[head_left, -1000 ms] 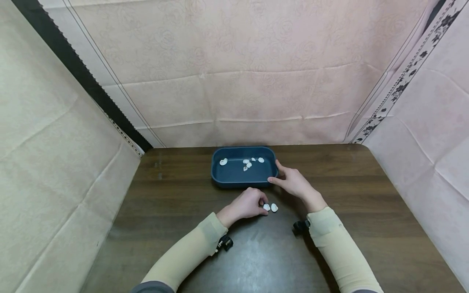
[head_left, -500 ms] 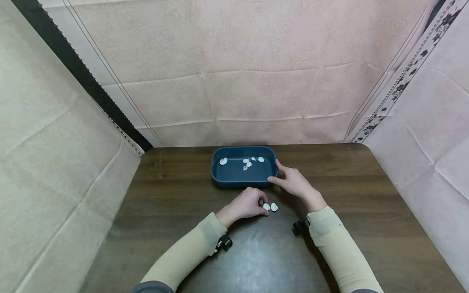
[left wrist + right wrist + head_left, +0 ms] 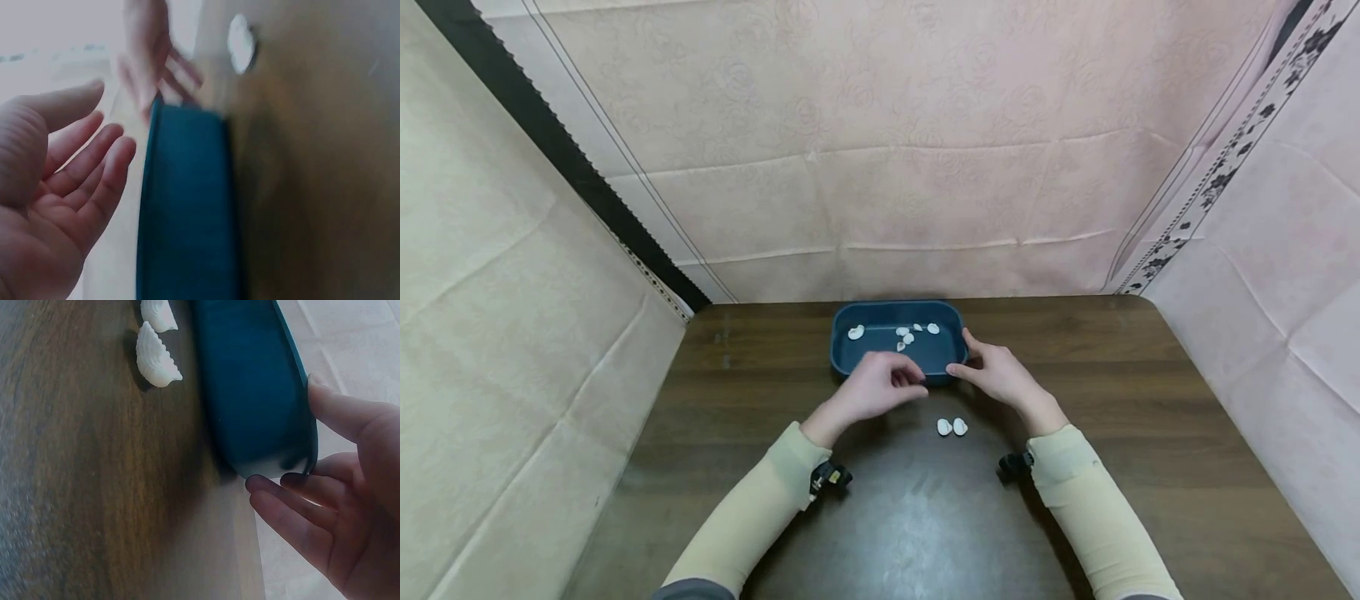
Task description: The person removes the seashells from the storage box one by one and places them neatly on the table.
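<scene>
A dark blue tray (image 3: 886,372) stands at the far edge of the table, with several small white shells (image 3: 908,338) lying inside. My left hand (image 3: 876,385) is over the tray's front edge; its fingers are loosely bent and nothing shows between them. In the left wrist view that hand (image 3: 53,181) is beside the tray, palm visible. My right hand (image 3: 1003,377) holds the tray's right end, thumb near the front corner and fingers round the side. Two ridged white seashells (image 3: 156,357) rest side by side on the table in front of the tray.
The brown wooden table (image 3: 775,408) has pale patterned cloth (image 3: 887,192) hanging behind it and at both sides. A small black camera is strapped at each wrist.
My left hand has left the two seashells on the table and moved up and left to the tray's front edge. The right hand stays at the tray's right end.
</scene>
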Available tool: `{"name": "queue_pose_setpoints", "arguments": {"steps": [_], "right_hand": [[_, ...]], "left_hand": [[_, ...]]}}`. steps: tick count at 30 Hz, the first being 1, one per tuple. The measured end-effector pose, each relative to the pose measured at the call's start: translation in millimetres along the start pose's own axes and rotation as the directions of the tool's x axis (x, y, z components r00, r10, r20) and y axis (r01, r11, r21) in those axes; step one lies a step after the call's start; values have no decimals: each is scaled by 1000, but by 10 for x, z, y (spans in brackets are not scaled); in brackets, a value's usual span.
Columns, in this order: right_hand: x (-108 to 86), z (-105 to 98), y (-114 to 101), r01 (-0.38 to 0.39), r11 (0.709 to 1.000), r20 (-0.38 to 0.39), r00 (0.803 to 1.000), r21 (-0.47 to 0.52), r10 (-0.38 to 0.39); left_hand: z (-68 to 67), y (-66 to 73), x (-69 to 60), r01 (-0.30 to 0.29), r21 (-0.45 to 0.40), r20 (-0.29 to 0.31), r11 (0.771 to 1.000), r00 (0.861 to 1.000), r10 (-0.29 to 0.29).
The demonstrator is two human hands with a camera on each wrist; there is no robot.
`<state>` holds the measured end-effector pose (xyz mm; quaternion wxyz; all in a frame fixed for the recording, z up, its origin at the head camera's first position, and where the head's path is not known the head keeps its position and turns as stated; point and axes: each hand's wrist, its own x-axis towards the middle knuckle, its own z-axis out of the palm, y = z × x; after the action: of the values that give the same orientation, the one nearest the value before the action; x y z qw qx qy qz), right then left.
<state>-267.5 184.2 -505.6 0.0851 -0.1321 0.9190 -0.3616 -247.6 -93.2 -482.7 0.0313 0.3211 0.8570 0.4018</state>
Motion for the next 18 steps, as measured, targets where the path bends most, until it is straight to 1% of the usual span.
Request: {"name": "queue_pose_setpoints", "arguments": {"steps": [2, 3, 5, 7, 9, 12, 15, 18], "right_hand": [[-1, 4, -4, -8, 1000, 4, 1000, 0, 8], [-1, 6, -6, -10, 1000, 7, 1000, -1, 10], [-1, -2, -6, -18, 1000, 9, 1000, -3, 18], [-7, -9, -7, -24, 1000, 12, 1000, -3, 24], [-13, -13, -3, -27, 1000, 13, 1000, -2, 27], [-23, -8, -6, -33, 999, 9, 999, 0, 33], [-22, -3, -17, -19, 1000, 9, 1000, -8, 19], [-13, -3, -31, -12, 1000, 6, 1000, -9, 12]], "left_hand": [[-129, -75, 51, 46, 11, -86, 999, 995, -45], [-188, -130, 84, 77, 21, -122, 997, 990, -74], [-291, -249, 171, 154, 39, -170, 987, 975, -145], [-363, -367, 256, 237, 63, -181, 969, 958, -223], [-392, -472, 332, 312, 81, -169, 947, 940, -296], [-388, -575, 422, 386, 98, -154, 917, 916, -370], [-372, -643, 492, 431, 91, -186, 898, 893, -410], [-365, -689, 557, 447, 73, -239, 891, 876, -420]]}}
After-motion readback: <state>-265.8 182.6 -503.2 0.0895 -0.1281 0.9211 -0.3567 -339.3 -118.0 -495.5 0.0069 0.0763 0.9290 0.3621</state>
